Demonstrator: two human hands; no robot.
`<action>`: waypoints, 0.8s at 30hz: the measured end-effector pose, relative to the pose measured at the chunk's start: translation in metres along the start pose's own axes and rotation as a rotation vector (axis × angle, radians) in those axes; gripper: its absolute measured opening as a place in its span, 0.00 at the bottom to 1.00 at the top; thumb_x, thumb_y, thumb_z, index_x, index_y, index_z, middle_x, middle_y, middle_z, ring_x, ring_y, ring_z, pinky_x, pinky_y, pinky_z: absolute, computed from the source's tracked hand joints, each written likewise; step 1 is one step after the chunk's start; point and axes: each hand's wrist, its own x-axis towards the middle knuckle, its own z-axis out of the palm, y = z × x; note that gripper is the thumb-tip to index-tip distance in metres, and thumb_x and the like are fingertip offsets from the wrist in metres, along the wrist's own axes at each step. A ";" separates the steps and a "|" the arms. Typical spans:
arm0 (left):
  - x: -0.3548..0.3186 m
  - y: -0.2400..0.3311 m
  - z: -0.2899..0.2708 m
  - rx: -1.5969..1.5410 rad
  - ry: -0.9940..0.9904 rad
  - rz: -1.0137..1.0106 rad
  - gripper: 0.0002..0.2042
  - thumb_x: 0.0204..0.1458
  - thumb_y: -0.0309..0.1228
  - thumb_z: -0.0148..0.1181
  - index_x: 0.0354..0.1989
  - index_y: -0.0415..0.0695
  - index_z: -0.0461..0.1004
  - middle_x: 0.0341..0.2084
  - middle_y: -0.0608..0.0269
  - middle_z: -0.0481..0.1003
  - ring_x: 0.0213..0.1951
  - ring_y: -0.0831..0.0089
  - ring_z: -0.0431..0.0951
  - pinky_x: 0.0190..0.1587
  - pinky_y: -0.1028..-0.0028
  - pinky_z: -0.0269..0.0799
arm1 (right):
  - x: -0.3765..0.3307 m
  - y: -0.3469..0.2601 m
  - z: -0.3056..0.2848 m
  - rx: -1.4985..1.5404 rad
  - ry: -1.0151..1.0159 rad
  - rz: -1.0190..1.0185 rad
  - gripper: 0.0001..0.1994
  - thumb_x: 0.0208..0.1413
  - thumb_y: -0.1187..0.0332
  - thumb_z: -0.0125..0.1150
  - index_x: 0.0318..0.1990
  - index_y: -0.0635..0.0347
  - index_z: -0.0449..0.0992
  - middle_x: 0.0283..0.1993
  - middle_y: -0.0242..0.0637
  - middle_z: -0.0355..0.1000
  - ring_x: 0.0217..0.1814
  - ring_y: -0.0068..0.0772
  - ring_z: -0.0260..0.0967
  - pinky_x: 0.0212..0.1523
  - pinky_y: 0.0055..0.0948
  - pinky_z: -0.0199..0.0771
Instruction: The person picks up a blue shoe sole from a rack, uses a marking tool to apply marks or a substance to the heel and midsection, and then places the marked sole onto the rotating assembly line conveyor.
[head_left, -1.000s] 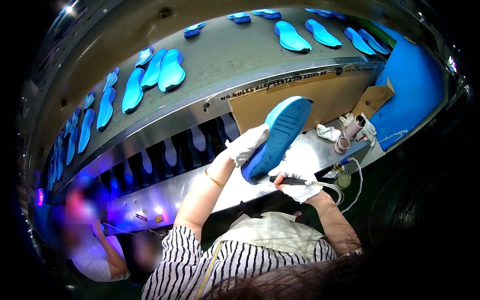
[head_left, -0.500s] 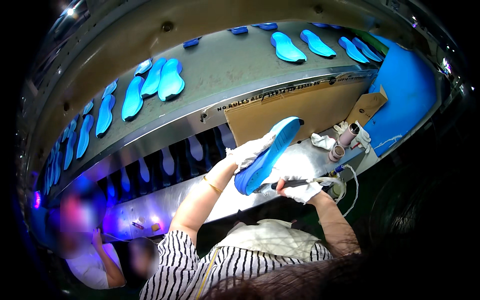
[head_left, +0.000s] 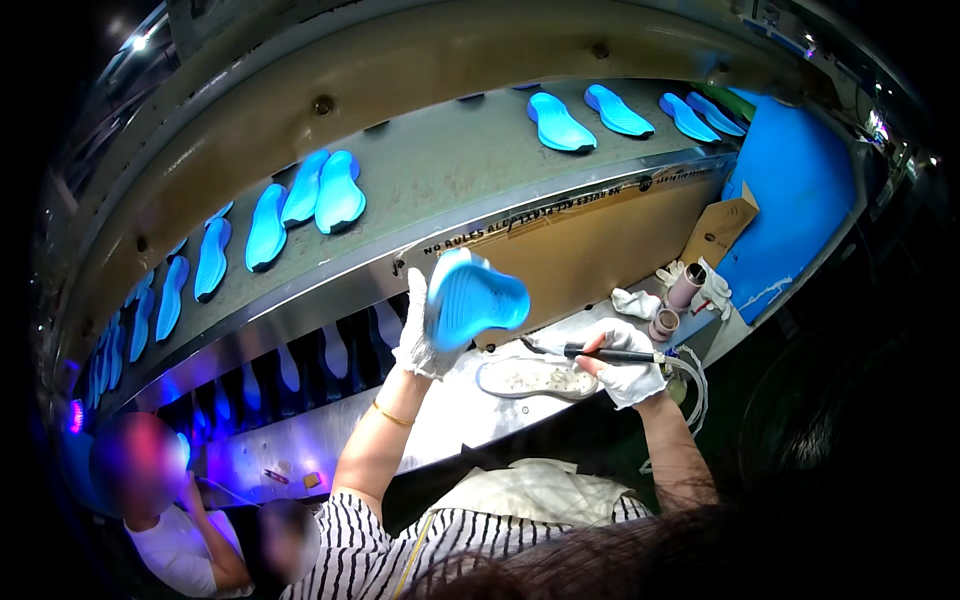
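My left hand [head_left: 424, 335], in a white glove, grips a blue shoe sole [head_left: 478, 302] and holds it up, tilted, above the bench. My right hand [head_left: 622, 370] wears a white glove with bare fingertips showing. It is closed around a black-handled brush [head_left: 615, 354], whose dark, bent tip points left and whose rear end joins a pale hose [head_left: 692, 385]. Below the brush, a whitish, speckled sole-shaped piece [head_left: 538, 378] lies on the metal bench [head_left: 455, 400]. The brush tip and the blue sole are apart.
Beyond the bench runs a conveyor belt [head_left: 440, 160] carrying several blue soles [head_left: 560, 123]. Cardboard [head_left: 590, 255] stands along its near side. Rolls [head_left: 685, 287] and white gloves [head_left: 715, 285] lie at the bench's right, by a blue panel [head_left: 795, 190]. Another person [head_left: 180, 540] is at the left.
My left hand has moved left and up with the sole and tilted it, uncovering the whitish piece on the bench. My right hand and the brush have moved slightly up.
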 end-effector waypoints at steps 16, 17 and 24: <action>-0.034 -0.116 -0.022 -0.157 0.219 -0.155 0.30 0.52 0.55 0.47 0.52 0.41 0.62 0.43 0.54 0.69 0.44 0.61 0.71 0.48 0.62 0.69 | -0.003 0.021 0.040 -0.401 0.120 -0.216 0.09 0.44 0.79 0.62 0.32 0.63 0.67 0.27 0.39 0.73 0.26 0.23 0.72 0.29 0.22 0.73; -0.033 -0.115 -0.022 -0.156 0.221 -0.151 0.30 0.52 0.56 0.47 0.51 0.41 0.63 0.42 0.54 0.69 0.42 0.62 0.71 0.47 0.63 0.69 | -0.009 0.017 0.042 -0.271 0.105 -0.180 0.10 0.45 0.80 0.61 0.33 0.64 0.66 0.28 0.40 0.73 0.26 0.23 0.73 0.29 0.22 0.74; -0.017 -0.106 -0.020 -0.195 0.215 -0.119 0.32 0.48 0.64 0.46 0.44 0.43 0.65 0.34 0.59 0.69 0.34 0.66 0.71 0.37 0.70 0.72 | -0.010 0.022 0.052 -0.650 0.123 -0.369 0.06 0.43 0.77 0.63 0.30 0.63 0.74 0.24 0.33 0.72 0.25 0.20 0.70 0.29 0.20 0.70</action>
